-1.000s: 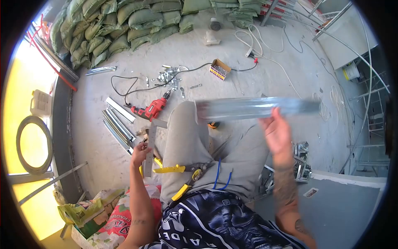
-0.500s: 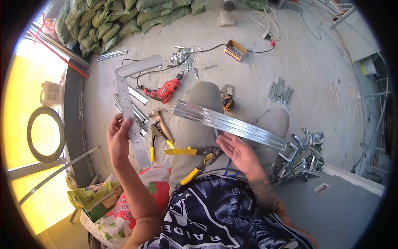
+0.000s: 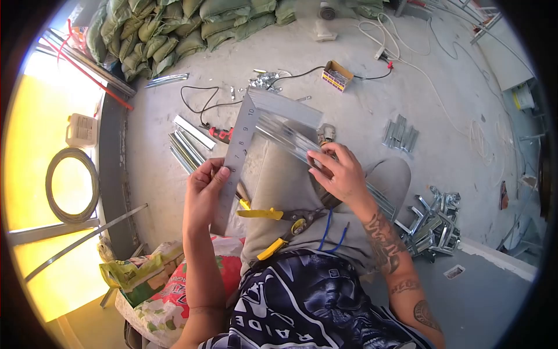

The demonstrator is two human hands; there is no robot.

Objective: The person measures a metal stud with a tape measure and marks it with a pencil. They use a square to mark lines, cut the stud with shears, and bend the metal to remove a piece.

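My left hand [image 3: 206, 189] is closed around the long arm of a metal try square [image 3: 239, 152] with a numbered scale. The square's wide arm [image 3: 288, 108] lies across the far end of a shiny metal channel [image 3: 286, 137], which rests over my thighs. My right hand [image 3: 343, 177] has its fingers curled over the middle of that channel and partly hides it. Tin snips [image 3: 299, 225] with yellow handles lie open on my lap, close to a blue drawstring [image 3: 328, 230].
A red drill [image 3: 220, 134] is partly hidden behind the square. Metal strips [image 3: 186, 152] lie to the left, cut pieces [image 3: 436, 224] in a heap to the right. A box [image 3: 337, 75] stands ahead, sandbags [image 3: 174, 35] behind. Cables [image 3: 381, 35] cross the floor.
My left hand has brought the square rightward, onto the channel's far end. My right hand, earlier spread below the channel, has moved up and curled over it.
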